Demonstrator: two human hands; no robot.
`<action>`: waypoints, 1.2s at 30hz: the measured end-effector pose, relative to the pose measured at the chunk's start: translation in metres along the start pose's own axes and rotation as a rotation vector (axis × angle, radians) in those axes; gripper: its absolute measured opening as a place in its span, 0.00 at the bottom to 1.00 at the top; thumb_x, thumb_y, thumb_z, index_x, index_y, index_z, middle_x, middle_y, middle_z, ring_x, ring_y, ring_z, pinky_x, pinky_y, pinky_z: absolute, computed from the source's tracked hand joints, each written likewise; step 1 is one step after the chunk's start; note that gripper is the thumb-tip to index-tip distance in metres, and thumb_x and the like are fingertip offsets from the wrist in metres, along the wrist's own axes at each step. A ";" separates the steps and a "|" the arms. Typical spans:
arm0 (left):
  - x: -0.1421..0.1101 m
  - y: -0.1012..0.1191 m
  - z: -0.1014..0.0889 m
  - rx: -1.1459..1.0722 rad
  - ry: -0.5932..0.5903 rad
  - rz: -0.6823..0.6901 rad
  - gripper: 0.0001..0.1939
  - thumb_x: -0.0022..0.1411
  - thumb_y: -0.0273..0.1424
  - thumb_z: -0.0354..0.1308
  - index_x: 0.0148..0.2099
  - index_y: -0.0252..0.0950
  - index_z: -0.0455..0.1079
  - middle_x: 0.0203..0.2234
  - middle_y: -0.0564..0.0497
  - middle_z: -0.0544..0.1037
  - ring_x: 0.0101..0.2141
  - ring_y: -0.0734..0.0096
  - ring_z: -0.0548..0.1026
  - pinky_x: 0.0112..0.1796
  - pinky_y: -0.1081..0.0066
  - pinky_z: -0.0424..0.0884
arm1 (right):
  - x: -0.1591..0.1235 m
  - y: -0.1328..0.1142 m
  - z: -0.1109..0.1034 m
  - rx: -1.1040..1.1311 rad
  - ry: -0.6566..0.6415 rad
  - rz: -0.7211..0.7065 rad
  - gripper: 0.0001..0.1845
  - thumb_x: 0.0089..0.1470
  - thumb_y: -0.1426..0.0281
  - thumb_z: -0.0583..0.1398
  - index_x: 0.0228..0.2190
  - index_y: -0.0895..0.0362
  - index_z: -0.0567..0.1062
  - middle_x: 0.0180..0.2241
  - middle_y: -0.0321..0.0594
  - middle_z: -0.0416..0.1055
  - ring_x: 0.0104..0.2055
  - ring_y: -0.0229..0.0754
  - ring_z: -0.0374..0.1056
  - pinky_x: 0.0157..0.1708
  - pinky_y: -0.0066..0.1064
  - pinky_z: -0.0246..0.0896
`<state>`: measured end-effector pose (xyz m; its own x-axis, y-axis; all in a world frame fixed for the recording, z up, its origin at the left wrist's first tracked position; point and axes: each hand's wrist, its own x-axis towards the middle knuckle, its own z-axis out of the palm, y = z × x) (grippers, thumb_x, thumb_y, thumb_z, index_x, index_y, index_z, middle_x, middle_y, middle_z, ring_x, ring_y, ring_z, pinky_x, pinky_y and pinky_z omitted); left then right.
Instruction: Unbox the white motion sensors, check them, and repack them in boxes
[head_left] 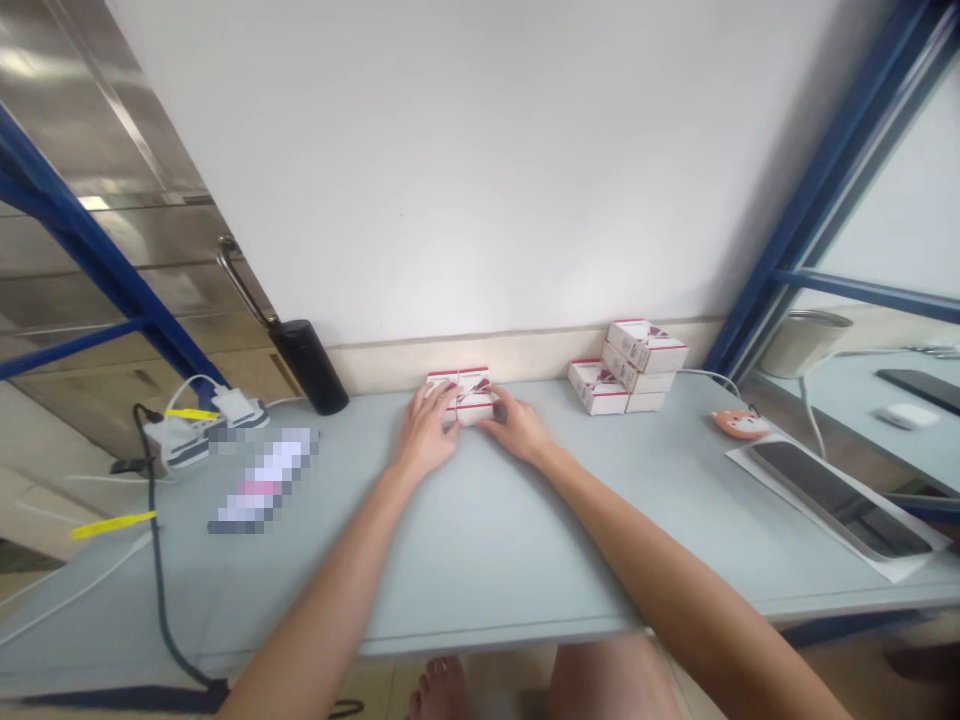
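Two small white cardboard boxes with red edges stand side by side against the wall at the back of the table. My left hand [429,425] is closed over the left box [442,378], covering much of it. My right hand [519,425] grips the right box [475,408] at its right side, thumb near the front and fingers by the far corner. The two boxes touch or nearly touch. To the right, a stack of similar boxes [637,368] stands by the wall, with one box [598,388] at its left side.
At the left are a black cylinder [311,365], a power strip [217,430] with cables, and a blurred-out flat object [264,482]. A phone-like dark slab [840,500] on white paper and an orange animal-face item [741,424] lie right. Blue frame posts [795,215] flank the grey table [495,560].
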<state>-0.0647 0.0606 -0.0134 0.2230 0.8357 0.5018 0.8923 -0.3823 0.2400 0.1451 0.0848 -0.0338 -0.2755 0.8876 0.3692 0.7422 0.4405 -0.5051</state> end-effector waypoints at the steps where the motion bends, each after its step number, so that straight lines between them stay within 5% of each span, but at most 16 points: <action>1: 0.001 0.001 0.001 -0.012 -0.018 0.046 0.29 0.65 0.29 0.61 0.68 0.46 0.68 0.68 0.48 0.70 0.70 0.50 0.61 0.69 0.45 0.59 | 0.000 0.000 -0.001 0.000 -0.004 -0.038 0.34 0.65 0.58 0.64 0.67 0.49 0.62 0.54 0.43 0.80 0.56 0.47 0.76 0.59 0.40 0.66; 7: 0.005 -0.004 0.005 -0.033 -0.059 0.089 0.25 0.68 0.25 0.55 0.65 0.45 0.71 0.64 0.48 0.74 0.68 0.58 0.67 0.69 0.50 0.61 | 0.009 0.011 -0.038 -0.126 0.139 -0.072 0.26 0.69 0.63 0.57 0.66 0.49 0.67 0.68 0.45 0.66 0.69 0.49 0.63 0.71 0.46 0.50; 11: 0.003 -0.011 0.007 0.021 -0.008 -0.043 0.24 0.68 0.31 0.60 0.65 0.43 0.71 0.69 0.41 0.67 0.72 0.44 0.58 0.70 0.38 0.53 | -0.001 0.054 -0.078 -0.250 0.272 0.111 0.26 0.67 0.72 0.52 0.63 0.61 0.69 0.68 0.60 0.63 0.72 0.61 0.54 0.71 0.57 0.43; 14: 0.000 -0.013 0.011 0.042 0.021 -0.135 0.28 0.67 0.37 0.63 0.67 0.41 0.69 0.71 0.37 0.62 0.72 0.34 0.54 0.67 0.34 0.55 | -0.019 0.089 -0.090 -0.317 0.273 0.171 0.29 0.61 0.75 0.55 0.63 0.63 0.68 0.69 0.63 0.61 0.73 0.66 0.52 0.70 0.62 0.43; 18: -0.001 -0.017 0.017 0.013 -0.017 -0.116 0.28 0.68 0.37 0.62 0.69 0.46 0.68 0.71 0.43 0.63 0.71 0.40 0.57 0.67 0.44 0.60 | -0.032 0.111 -0.087 -0.340 0.213 0.166 0.29 0.59 0.75 0.57 0.61 0.63 0.69 0.65 0.63 0.66 0.70 0.64 0.58 0.68 0.58 0.51; 23: 0.002 -0.026 0.018 -0.008 -0.049 -0.078 0.24 0.70 0.31 0.57 0.66 0.48 0.72 0.71 0.47 0.64 0.70 0.44 0.57 0.68 0.44 0.59 | -0.031 0.104 -0.085 -0.287 0.135 0.131 0.29 0.57 0.73 0.59 0.60 0.56 0.73 0.66 0.53 0.68 0.70 0.58 0.60 0.69 0.50 0.53; 28: 0.002 -0.023 0.011 -0.017 -0.019 -0.068 0.24 0.69 0.29 0.57 0.65 0.47 0.73 0.69 0.46 0.67 0.70 0.42 0.57 0.66 0.42 0.61 | -0.033 0.092 -0.094 -0.037 0.190 0.340 0.36 0.55 0.65 0.65 0.64 0.56 0.70 0.66 0.60 0.64 0.67 0.69 0.60 0.66 0.58 0.53; 32: 0.001 -0.002 0.002 -0.035 0.072 -0.045 0.22 0.66 0.31 0.62 0.61 0.44 0.76 0.67 0.43 0.68 0.71 0.38 0.53 0.68 0.36 0.53 | -0.030 0.082 -0.102 0.185 0.193 0.442 0.32 0.57 0.56 0.65 0.59 0.55 0.74 0.54 0.54 0.77 0.56 0.62 0.72 0.59 0.52 0.64; 36: -0.003 0.032 0.006 -0.152 0.158 -0.008 0.22 0.70 0.40 0.60 0.64 0.45 0.72 0.63 0.43 0.72 0.68 0.46 0.62 0.68 0.43 0.58 | -0.029 0.057 -0.095 0.480 0.072 0.397 0.33 0.67 0.47 0.50 0.58 0.57 0.75 0.48 0.48 0.82 0.46 0.51 0.79 0.45 0.39 0.75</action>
<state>-0.0348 0.0484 -0.0117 0.1410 0.7712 0.6207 0.8218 -0.4408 0.3610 0.2536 0.0713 0.0001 0.0189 0.9920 0.1248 0.4183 0.1055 -0.9022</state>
